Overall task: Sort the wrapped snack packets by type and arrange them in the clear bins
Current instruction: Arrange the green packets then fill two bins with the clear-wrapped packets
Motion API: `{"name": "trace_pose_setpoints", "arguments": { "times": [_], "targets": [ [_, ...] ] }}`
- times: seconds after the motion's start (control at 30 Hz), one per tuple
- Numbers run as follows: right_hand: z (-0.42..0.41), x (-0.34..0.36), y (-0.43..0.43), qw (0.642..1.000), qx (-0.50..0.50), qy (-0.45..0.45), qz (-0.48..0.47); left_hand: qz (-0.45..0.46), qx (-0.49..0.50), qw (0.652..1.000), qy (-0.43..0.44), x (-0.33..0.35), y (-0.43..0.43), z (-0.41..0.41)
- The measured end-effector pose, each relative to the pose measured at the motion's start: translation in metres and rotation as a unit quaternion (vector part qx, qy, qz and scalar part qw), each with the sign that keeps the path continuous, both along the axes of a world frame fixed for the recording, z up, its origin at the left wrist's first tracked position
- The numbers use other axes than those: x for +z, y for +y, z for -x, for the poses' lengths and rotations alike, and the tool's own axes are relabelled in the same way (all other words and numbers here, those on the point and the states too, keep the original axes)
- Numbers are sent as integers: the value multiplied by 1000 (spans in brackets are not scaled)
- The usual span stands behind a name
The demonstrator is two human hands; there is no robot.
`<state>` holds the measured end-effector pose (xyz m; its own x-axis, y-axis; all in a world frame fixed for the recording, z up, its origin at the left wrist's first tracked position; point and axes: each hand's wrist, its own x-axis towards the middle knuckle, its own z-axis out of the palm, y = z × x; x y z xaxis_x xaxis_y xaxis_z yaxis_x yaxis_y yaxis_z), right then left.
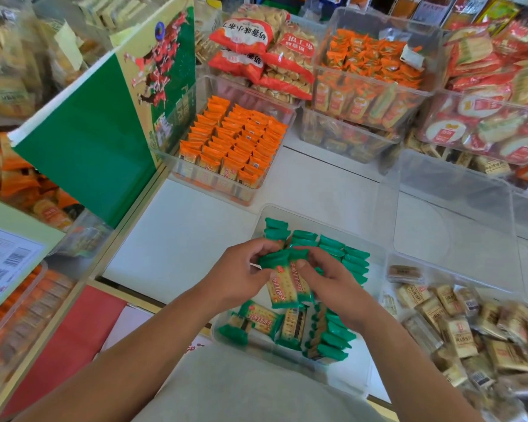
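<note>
Over the near clear bin [275, 353], dead centre, a small bunch of green packets [287, 284] is held up off the bin's floor. It's pinched from both sides: the left grip [241, 275] is curled round the bunch's upper left end, and the right grip [333, 284] is clamped on from the right, thumb laid on top. More green ones are stood on edge in standing rows [351, 260] along the bin's far and right side, and a few loose packets [256, 321] are left lying flat at the near end. Further back on the white surface [180, 239], a second bin [165, 156] is packed with orange packets [235, 138] in tidy rows. Off to the right a larger clear bin [454, 214] is parked, and nearer, beige packets [457, 327] are heaped in another one. A tall green box [98, 141] is stood at the left, right beside the second bin; whether they're touching can't be told. Red bags [244, 41] are piled up behind.
</note>
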<state>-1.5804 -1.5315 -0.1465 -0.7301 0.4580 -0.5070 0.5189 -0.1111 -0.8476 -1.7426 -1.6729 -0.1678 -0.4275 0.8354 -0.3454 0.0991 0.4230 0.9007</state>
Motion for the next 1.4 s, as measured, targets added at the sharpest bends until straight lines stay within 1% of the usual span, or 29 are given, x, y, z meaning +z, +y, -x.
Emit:
{"name": "trace_pose_setpoints", "arguments": {
  "times": [0.07,0.1,0.17,0.27,0.37,0.4,0.53,0.63,0.7,0.77,0.83,0.9,0.93,0.97,1.03,1.1,1.13,1.17,1.2,1.23,1.3,1.37,1.4],
  "targets": [
    [-3,-3,0,997,39,-11,64,-1,8,1000,1,1,-1,0],
    [-5,-6,0,996,55,-25,69,1,10,1000,2,1,-1,1],
    [-5,-8,3,996,64,-60,14,7,8,1000,7,1,-3,4],
    [2,-1,12,990,13,-101,-99,18,-6,1000,21,-1,-7,11],
    [7,4,22,981,11,-104,-164,39,-22,999,29,2,-9,12],
    [11,7,21,982,20,-94,-163,35,-23,999,32,4,-8,10],
    [28,7,10,988,82,-74,-110,12,-7,999,36,6,-6,3],
    [40,2,13,976,164,-85,-117,-24,12,998,56,7,-6,1],
    [48,1,17,964,204,-108,-133,-38,47,997,51,8,-7,-1],
    [55,-1,19,957,214,-112,-157,-52,76,995,43,6,-9,1],
    [63,-4,18,960,198,-98,-174,-58,101,992,47,1,-14,7],
    [70,-9,17,959,179,-99,-195,-32,132,989,54,-5,-24,18],
    [73,-14,16,952,178,-108,-223,-6,137,988,77,-8,-31,22],
    [77,-19,13,937,190,-121,-268,23,130,985,114,-12,-37,25],
    [82,-35,6,887,236,-139,-371,52,103,978,175,-18,-46,25],
    [83,-55,-3,837,284,-143,-446,39,79,977,194,-23,-50,21],
    [83,-67,-6,805,307,-144,-488,33,64,978,194,-24,-52,17],
    [82,-77,-7,770,319,-148,-532,30,46,980,191,-25,-54,13],
    [81,-87,-7,746,313,-157,-567,27,25,982,186,-24,-55,9],
    [79,-93,-6,732,296,-168,-591,25,-1,984,178,-26,-57,4],
    [77,-100,0,718,259,-171,-623,30,-68,982,174,-29,-61,-6],
    [79,-96,7,720,226,-157,-637,57,-141,970,191,-31,-60,-13],
    [78,-93,10,728,209,-138,-638,82,-180,959,202,-31,-58,-17]
  ]
}}
